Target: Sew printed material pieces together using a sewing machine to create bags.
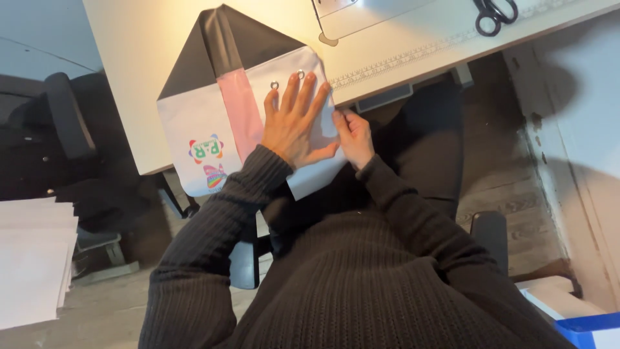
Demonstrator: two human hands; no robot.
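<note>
Fingers (303, 87) spread flat on bag (194, 123) – right pinching its edge | white table (142, 52) | wooden floor (510, 187)

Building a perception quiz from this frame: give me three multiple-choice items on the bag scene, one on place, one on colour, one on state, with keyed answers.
1. Where do the scissors lie?
A. on the white table, top right
B. on the floor
C. on the bag

2. What colour is the strap down the fabric bag?
A. green
B. pink
C. yellow

3. How is the left hand set?
A. clenched in a fist
B. lifted off the bag
C. flat, fingers spread on the bag

Answers: 1 A, their black handles show at the table's far right edge. 2 B, a pink band runs beside the hand. 3 C, the palm presses the fabric near two metal eyelets, while the right hand pinches the bag's edge.
</note>
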